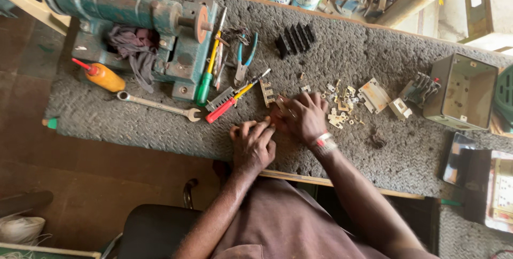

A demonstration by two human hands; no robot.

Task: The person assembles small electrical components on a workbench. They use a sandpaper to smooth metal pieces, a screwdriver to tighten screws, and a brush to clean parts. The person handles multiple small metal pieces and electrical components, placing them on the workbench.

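Both hands meet at mat centre: your left hand (252,147) and right hand (303,116) curl round a small reddish part (276,116), mostly hidden; grip tightness can't tell. Risk: a slip flicks it among loose metal bits (340,110) nearby, or bumps the red-handled screwdriver (231,104).

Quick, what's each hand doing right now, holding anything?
Left hand: fingers curled on the grey mat, pinching at something too small to tell.
Right hand: closed over a small reddish-brown part, grip partly hidden.

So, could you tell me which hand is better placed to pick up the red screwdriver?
Left. The left hand lies nearer the red screwdriver; the right hand is farther off.
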